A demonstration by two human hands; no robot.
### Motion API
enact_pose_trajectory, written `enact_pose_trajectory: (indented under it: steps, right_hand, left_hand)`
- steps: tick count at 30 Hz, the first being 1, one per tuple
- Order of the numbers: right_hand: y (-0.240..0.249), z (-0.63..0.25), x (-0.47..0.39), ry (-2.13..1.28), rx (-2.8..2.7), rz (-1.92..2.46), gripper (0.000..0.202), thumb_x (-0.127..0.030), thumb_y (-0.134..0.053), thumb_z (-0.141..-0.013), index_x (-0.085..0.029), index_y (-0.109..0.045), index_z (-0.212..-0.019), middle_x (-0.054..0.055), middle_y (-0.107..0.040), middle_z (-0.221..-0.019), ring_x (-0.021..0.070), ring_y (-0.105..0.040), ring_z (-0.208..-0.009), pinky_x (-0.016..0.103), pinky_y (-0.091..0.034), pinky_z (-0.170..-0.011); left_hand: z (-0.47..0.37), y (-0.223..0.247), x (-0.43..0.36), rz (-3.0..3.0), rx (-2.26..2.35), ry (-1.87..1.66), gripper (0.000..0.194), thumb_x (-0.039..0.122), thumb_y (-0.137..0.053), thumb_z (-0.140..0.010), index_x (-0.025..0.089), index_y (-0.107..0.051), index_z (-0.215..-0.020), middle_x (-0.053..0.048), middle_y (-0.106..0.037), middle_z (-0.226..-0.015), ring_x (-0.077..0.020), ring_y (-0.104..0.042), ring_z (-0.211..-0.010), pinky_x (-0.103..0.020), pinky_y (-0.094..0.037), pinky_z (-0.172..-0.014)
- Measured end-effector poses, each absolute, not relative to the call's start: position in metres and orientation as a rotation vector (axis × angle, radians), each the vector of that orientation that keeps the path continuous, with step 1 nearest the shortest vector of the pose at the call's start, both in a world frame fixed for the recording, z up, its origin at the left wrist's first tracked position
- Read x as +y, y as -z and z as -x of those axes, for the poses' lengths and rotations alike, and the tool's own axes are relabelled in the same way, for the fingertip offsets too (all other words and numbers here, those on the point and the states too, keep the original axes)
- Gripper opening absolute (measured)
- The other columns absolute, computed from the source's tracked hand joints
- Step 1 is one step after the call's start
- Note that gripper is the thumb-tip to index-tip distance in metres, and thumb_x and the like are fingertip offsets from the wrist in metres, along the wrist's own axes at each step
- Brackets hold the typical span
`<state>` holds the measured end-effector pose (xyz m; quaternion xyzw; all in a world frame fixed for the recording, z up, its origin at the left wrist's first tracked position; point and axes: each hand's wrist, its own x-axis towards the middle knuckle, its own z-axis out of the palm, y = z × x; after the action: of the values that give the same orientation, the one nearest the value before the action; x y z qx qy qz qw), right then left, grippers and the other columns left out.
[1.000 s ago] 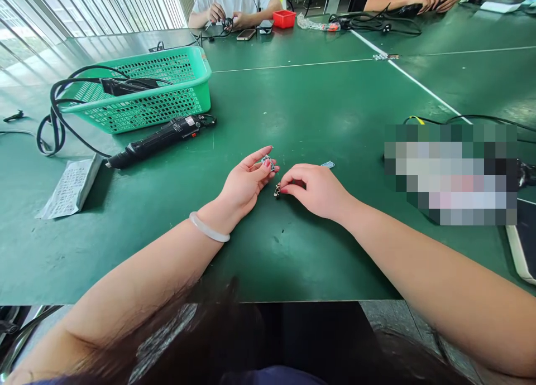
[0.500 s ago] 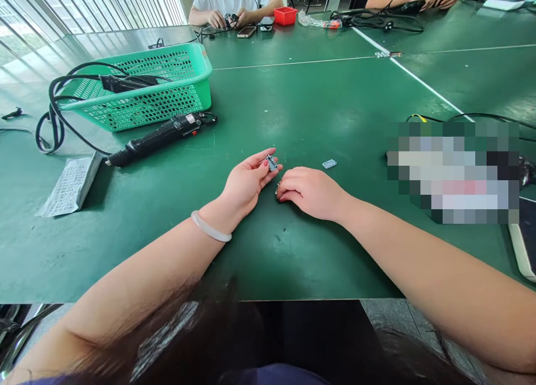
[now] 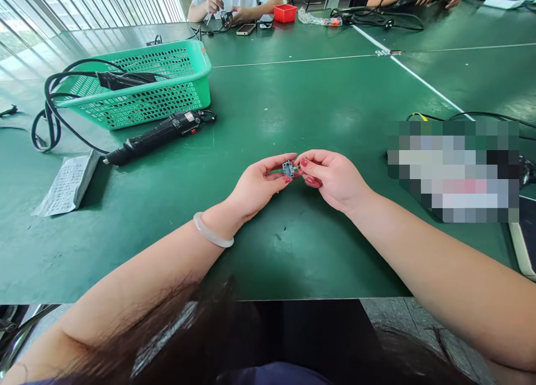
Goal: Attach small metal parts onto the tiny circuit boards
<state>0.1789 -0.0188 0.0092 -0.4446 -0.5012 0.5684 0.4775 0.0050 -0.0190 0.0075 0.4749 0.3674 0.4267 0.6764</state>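
Observation:
A small grey-blue part point(image 3: 288, 169) with fine dark detail is between the fingertips of my left hand point(image 3: 262, 185), over the green table. My right hand point(image 3: 333, 178) meets it from the right, thumb and fingers pinched at the part's right edge. Something small and greenish shows between the right fingertips, too small to make out. Both hands are close together, fingertips nearly touching. A pale bracelet sits on my left wrist.
A green basket point(image 3: 146, 100) with black cables stands at the left. Before it lie a black electric screwdriver point(image 3: 161, 135) and a paper-wrapped block point(image 3: 69, 184). A pixelated area covers the right side. Two people sit across the table point(image 3: 293, 106), near a red box point(image 3: 285, 13).
My right hand has risen from the table and turned to meet my left hand at the part. My left hand has shifted slightly right. The small pale piece at the right no longer shows.

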Motion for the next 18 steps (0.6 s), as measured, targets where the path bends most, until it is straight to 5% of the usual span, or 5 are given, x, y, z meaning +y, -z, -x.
enact_pose_trajectory:
  steps: [7,18]
  right_hand:
    - [-0.0092,-0.1743,-0.0220,-1.404,-1.150,1.137,0.030,-0.042,-0.086,-0.067,-0.020,-0.068,-0.074,0.001,-0.061,-0.072,0.0100,-0.046,-0.061,0.028,-0.026,-0.052]
    - [-0.0098,-0.1717,-0.0227,-1.412,-1.079,1.115,0.034,-0.044,-0.092,-0.059,-0.020,-0.070,-0.072,-0.002,-0.056,-0.063,0.0081,-0.037,-0.058,0.028,-0.022,-0.052]
  left_hand:
    - [-0.0052,-0.0089,-0.0206,-1.105,0.782,-0.962,0.046,0.006,-0.076,-0.074,0.015,-0.073,-0.120,-0.008,-0.079,-0.109,-0.0236,-0.071,-0.114,-0.044,-0.048,-0.112]
    - [-0.0057,-0.0123,-0.0227,-1.212,0.870,-0.967,0.058,0.011,-0.076,-0.076,0.015,-0.066,-0.133,-0.010,-0.075,-0.127,-0.0248,-0.070,-0.120,-0.042,-0.055,-0.108]
